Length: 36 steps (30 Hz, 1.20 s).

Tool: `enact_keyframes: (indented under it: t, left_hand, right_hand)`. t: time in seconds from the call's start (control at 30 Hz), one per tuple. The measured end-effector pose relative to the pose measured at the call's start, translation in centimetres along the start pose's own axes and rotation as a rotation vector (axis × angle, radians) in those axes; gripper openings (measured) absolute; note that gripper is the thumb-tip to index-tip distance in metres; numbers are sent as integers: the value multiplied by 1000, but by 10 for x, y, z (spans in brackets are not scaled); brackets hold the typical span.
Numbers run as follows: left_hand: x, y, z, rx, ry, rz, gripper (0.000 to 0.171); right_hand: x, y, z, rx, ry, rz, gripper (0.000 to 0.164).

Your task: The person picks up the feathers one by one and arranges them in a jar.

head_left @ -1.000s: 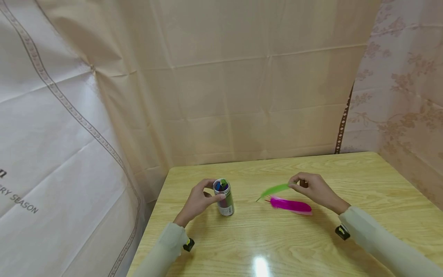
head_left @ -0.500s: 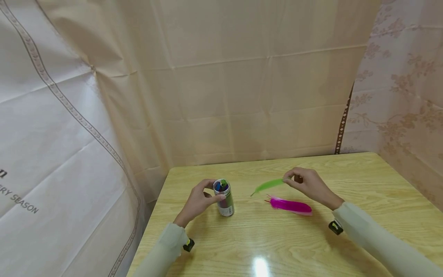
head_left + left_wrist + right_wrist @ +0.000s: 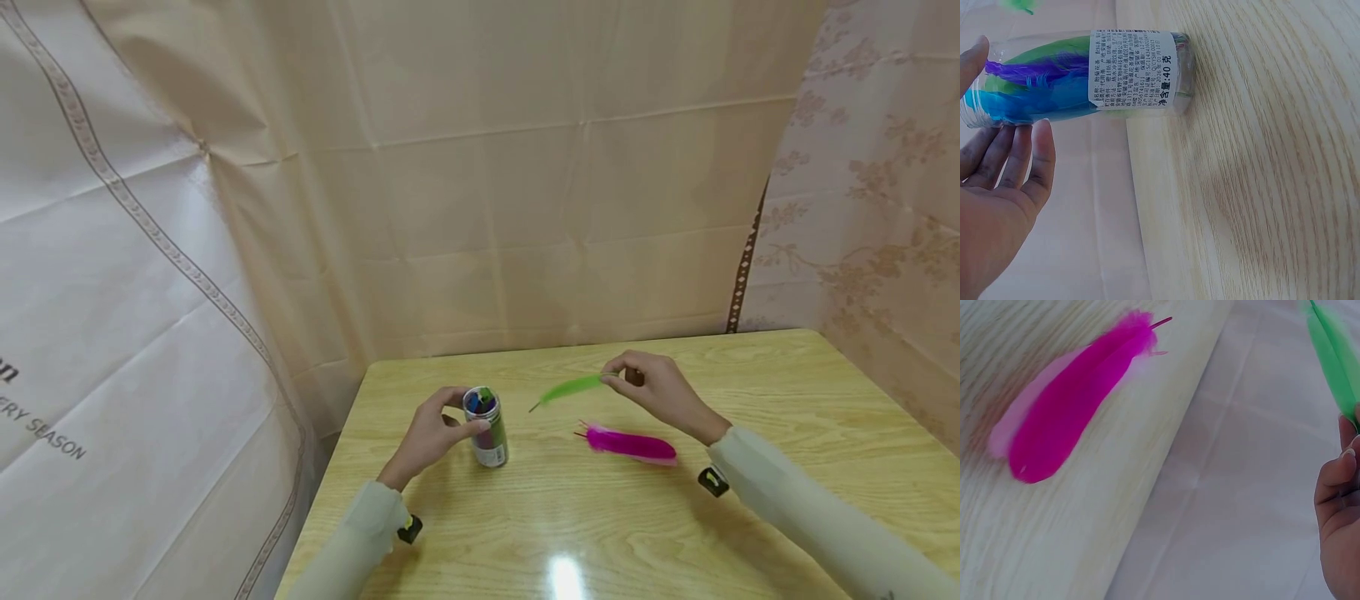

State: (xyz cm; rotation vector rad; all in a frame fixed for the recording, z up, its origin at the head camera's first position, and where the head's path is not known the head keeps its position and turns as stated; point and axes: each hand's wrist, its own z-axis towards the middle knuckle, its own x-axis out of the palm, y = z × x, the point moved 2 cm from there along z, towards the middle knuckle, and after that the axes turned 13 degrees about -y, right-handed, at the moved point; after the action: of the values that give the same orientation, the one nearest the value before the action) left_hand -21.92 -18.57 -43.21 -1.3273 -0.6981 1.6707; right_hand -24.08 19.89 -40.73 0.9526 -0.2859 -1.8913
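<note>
My left hand (image 3: pixel 431 435) grips a clear jar (image 3: pixel 491 442) near its open mouth, thumb on one side and fingers on the other. Blue, purple and green feathers (image 3: pixel 1041 81) stand inside it, and a white printed label (image 3: pixel 1132 70) wraps its lower part. The jar is upright on the table. To the right, my right hand (image 3: pixel 656 387) pinches a light green feather (image 3: pixel 570 387) by its tip, its quill pointing left toward the jar, raised above the table. Below that hand, a magenta feather (image 3: pixel 633 445) lies over a paler pink feather (image 3: pixel 1007 434).
The wood-grain table (image 3: pixel 540 517) ends at a rounded back edge. Behind it hangs a creased beige cloth (image 3: pixel 480 208), with a white printed sheet (image 3: pixel 135 333) at left and a floral cloth (image 3: pixel 877 208) at right.
My right hand has moved left and slightly away from me, rising with the green feather toward the jar. The left hand and jar have stayed in place.
</note>
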Motion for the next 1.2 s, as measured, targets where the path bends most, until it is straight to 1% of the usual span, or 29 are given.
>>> enact_keyframes:
  t: [0.1, 0.37, 0.6, 0.93, 1.2]
  left_hand:
    - [0, 0, 0, 1, 0, -3, 56]
    - [0, 3, 0, -25, 5, 1, 57]
    - [0, 3, 1, -11, 7, -1, 58]
    - [0, 3, 2, -16, 5, 12, 57]
    - [0, 5, 2, -8, 6, 10, 55]
  right_hand:
    - [2, 4, 3, -7, -9, 6, 10]
    - [9, 10, 11, -28, -23, 12, 8]
    - [15, 16, 18, -50, -56, 29, 11]
    - [28, 29, 30, -98, -75, 68, 10]
    - [31, 32, 34, -114, -101, 57, 11]
